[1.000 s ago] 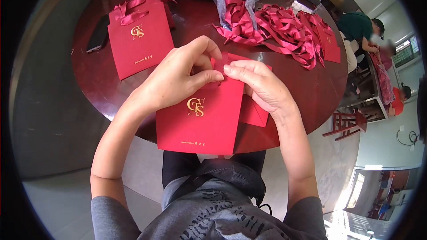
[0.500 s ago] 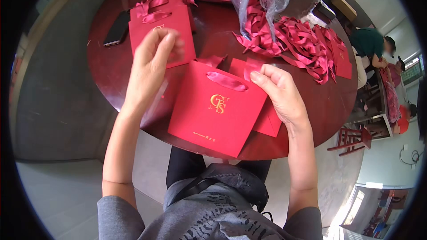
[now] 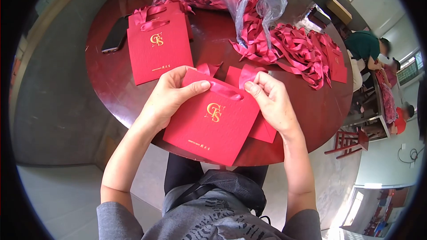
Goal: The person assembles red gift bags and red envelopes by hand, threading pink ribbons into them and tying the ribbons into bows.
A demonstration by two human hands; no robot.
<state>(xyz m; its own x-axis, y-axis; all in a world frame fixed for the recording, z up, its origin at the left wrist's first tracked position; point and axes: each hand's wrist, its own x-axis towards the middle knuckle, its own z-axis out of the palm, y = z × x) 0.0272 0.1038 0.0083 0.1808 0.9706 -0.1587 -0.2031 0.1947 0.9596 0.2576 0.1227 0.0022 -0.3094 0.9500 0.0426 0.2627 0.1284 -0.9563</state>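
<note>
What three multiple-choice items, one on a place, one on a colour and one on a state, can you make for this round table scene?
1. Where lies the black flat phone?
A. left of the far red paper bag
B. on the ribbon pile
C. in a hand

2. What colour is the logo on the held red paper bag?
A. silver
B. gold
C. black

3. How is the left hand?
A. gripping the held bag's top edge
B. hanging free
C. flat on the phone

Answers: 1 A, the phone rests beside that bag; 2 B, the letters shine gold; 3 A, its thumb presses the edge.
</note>
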